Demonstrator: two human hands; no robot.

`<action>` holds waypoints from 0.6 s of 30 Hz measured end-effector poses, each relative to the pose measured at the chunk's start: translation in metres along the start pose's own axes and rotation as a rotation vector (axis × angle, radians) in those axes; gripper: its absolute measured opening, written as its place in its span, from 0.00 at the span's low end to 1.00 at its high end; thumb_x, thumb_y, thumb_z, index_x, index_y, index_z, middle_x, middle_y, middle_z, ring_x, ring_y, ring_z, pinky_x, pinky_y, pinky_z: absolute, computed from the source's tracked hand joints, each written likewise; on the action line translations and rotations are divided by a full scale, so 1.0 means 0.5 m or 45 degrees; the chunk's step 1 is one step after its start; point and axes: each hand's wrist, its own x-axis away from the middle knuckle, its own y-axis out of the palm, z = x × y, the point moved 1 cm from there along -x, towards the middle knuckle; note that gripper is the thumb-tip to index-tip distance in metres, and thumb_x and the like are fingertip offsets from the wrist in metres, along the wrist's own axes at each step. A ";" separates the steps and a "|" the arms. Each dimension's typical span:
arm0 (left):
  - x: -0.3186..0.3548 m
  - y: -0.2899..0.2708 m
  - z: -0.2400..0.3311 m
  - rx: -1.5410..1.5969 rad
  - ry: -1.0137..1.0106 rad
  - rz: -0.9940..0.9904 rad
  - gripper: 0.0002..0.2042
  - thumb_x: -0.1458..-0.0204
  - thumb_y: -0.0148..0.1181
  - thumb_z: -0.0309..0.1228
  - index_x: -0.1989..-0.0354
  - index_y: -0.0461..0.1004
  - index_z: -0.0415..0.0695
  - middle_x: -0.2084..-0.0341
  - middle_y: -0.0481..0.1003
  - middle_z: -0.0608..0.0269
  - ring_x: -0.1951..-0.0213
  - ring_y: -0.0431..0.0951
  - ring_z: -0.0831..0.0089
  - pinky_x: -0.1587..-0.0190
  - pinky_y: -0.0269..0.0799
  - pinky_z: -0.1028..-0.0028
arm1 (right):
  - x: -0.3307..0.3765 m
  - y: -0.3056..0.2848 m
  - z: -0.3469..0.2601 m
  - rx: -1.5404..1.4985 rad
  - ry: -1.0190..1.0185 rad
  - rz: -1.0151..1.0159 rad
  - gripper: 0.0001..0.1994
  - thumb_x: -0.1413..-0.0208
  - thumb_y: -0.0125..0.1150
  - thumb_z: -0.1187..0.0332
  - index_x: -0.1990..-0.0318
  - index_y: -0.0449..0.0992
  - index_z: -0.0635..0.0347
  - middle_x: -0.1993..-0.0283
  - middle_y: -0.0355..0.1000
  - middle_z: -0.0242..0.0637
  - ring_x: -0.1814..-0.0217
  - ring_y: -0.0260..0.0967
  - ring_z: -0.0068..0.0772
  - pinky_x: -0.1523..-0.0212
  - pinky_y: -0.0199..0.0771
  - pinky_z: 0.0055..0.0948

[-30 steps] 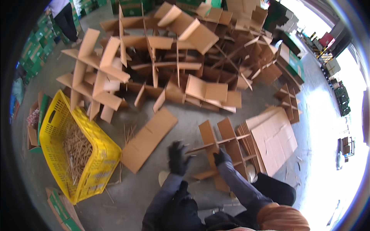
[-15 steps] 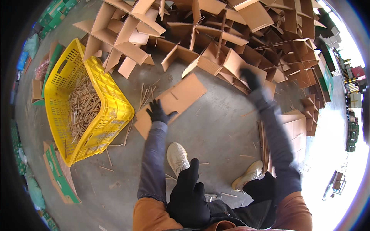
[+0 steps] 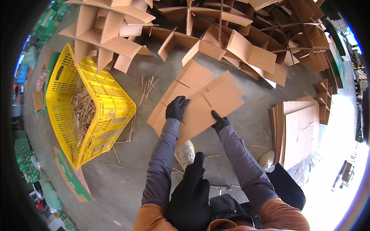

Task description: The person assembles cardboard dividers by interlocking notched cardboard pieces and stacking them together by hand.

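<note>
In front of me two slotted brown cardboard sheets overlap at an angle. My right hand point(image 3: 220, 122), in a dark glove, pinches the lower right edge of the upper cardboard sheet point(image 3: 221, 102), thumb on top. That sheet is tilted and partly covers the lower cardboard sheet point(image 3: 194, 76). My left hand point(image 3: 177, 108), also gloved, has its fingers curled at the left edge of the upper sheet, above the lower one. Its fingertips are partly hidden.
A yellow crate point(image 3: 115, 104) holding thin cardboard strips point(image 3: 83, 109) stands tilted at left. Assembled cardboard dividers point(image 3: 216, 42) pile up along the far side. Flat cardboard sheets point(image 3: 302, 133) stand stacked at right. Loose strips point(image 3: 148, 86) lie on the floor, near my shoes point(image 3: 185, 154).
My right hand has come back from the far right near the dividers to the middle. A second sheet now overlaps the first. My left hand, earlier spread flat, is curled and farther right.
</note>
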 end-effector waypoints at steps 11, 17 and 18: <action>0.039 0.096 0.208 -0.535 0.784 -0.334 0.12 0.46 0.47 0.40 0.64 0.75 0.49 0.79 0.75 0.55 0.76 0.76 0.57 0.72 0.71 0.61 | 0.242 -0.242 -0.315 0.562 -0.997 0.490 0.20 0.49 0.61 0.71 0.50 0.65 0.70 0.54 0.70 0.44 0.53 0.70 0.40 0.55 0.73 0.34; 0.183 0.205 0.218 -0.579 0.669 -0.440 0.11 0.46 0.47 0.39 0.58 0.73 0.54 0.75 0.77 0.65 0.75 0.77 0.64 0.73 0.72 0.63 | 0.237 -0.181 -0.288 2.056 -0.934 0.639 0.30 0.47 0.52 0.52 0.40 0.51 0.50 0.68 0.71 0.59 0.64 0.68 0.65 0.66 0.66 0.56; 0.187 0.202 0.216 -0.584 0.672 -0.464 0.11 0.46 0.47 0.38 0.58 0.73 0.54 0.73 0.77 0.66 0.75 0.77 0.64 0.73 0.72 0.63 | 0.242 -0.167 -0.294 2.022 -0.821 0.583 0.30 0.46 0.51 0.52 0.39 0.49 0.46 0.71 0.72 0.58 0.67 0.68 0.66 0.69 0.64 0.58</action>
